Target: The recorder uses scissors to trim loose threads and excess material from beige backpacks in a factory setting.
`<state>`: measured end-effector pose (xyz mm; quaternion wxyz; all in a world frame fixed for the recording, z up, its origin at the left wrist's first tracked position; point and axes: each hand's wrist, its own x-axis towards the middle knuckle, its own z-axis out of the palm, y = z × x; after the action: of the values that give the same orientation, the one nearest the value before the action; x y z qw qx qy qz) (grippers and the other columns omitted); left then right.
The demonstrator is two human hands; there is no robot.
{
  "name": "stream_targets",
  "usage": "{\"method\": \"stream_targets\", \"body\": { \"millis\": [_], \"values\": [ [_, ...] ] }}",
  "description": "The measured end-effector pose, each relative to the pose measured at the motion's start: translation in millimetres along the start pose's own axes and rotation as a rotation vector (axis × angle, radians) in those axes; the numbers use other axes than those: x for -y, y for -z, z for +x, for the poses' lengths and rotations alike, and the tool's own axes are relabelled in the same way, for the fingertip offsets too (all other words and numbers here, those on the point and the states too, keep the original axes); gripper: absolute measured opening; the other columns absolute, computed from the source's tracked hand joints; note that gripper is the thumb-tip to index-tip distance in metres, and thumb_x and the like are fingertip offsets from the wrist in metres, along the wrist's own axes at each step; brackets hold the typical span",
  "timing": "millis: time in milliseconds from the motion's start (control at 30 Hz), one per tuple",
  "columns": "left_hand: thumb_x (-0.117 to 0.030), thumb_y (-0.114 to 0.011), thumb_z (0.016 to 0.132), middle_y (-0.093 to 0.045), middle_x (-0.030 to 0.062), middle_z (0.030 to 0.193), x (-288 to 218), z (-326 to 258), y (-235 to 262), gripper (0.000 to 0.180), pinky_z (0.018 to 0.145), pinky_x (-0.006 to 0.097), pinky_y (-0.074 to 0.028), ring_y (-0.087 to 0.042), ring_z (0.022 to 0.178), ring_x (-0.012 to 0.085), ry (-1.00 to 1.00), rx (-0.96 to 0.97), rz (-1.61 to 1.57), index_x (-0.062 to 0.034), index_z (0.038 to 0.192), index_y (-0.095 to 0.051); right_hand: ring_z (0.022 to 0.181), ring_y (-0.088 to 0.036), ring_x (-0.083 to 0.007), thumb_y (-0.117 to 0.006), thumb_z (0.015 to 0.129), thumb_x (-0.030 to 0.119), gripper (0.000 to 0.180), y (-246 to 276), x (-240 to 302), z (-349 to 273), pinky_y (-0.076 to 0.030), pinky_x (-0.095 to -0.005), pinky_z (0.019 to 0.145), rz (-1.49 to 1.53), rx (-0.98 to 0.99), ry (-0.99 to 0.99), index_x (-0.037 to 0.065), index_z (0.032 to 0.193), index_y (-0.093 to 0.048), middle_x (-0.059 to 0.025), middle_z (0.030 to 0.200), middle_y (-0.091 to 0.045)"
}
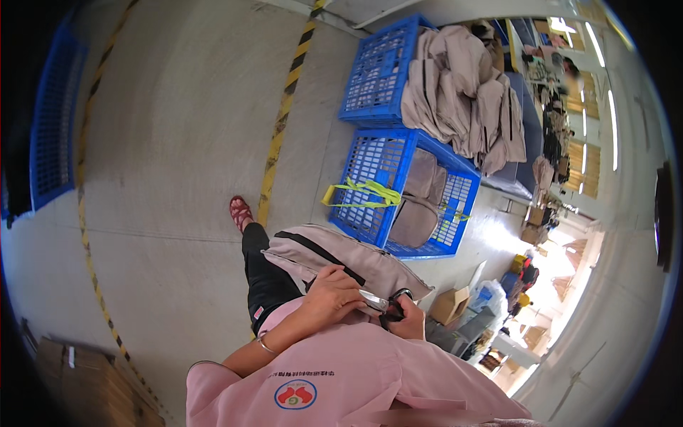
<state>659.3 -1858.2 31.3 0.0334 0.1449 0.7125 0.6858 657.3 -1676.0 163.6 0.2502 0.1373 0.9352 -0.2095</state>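
Note:
A greyish-pink fabric bag piece (356, 257) with a black zipper strip lies across the front of my body, creased and partly draped over my leg. My left hand (331, 295) has its fingers bent on the bag's near edge. In my right hand (408, 322) is a pair of scissors (375, 301); its black handle loop shows around the fingers. The silver blade part points left, up against my left fingers, and the tips are hidden there.
Just ahead stands a blue crate (366, 181) with yellow-green straps and several fabric pieces inside. Another blue crate (377, 71) sits behind it, beside a heap of similar bags (462, 92). An open cardboard box (449, 306) is at right. Striped tape (279, 117) marks the floor.

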Motion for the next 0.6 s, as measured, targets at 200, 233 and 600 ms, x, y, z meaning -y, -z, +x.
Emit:
{"method": "stream_targets", "body": {
  "millis": [200,233,600],
  "values": [
    [-0.019,-0.072,0.08,-0.065,-0.0013,0.087,-30.4,8.9,-94.8,0.006,0.102,0.041,-0.039,-0.059,0.093,0.0192,-0.121,0.249,0.017,-0.0134,0.083,-0.071,0.065,-0.051,-0.008,-0.087,0.065,0.014,0.036,15.2,-118.4,-56.0,-0.044,-0.0254,0.06,0.177,-0.183,-0.095,0.005,0.086,-0.058,0.0003,0.07,-0.056],
    [-0.019,-0.072,0.08,-0.065,-0.0013,0.087,-35.7,8.9,-117.4,0.006,0.102,0.041,-0.039,-0.059,0.093,0.0192,-0.131,0.286,0.034,-0.0134,0.083,-0.071,0.064,-0.051,-0.0092,-0.087,0.065,0.015,0.037,16.7,-144.4,-66.7,-0.044,-0.0265,0.059,0.194,-0.217,-0.114,0.005,0.085,-0.058,-0.0003,0.069,-0.056],
    [-0.023,-0.078,0.076,-0.065,0.001,0.089,-81.2,7.9,-440.1,0.016,0.094,0.043,-0.04,-0.059,0.096,0.0239,-0.397,0.721,-0.009,-0.0104,0.084,-0.071,0.06,-0.056,-0.0195,-0.075,0.072,0.003,0.024,56.6,-440.3,-179.8,-0.047,-0.0306,0.059,0.324,-0.714,-0.275,0.005,0.083,-0.055,-0.0097,0.067,-0.058]
  ]
}}
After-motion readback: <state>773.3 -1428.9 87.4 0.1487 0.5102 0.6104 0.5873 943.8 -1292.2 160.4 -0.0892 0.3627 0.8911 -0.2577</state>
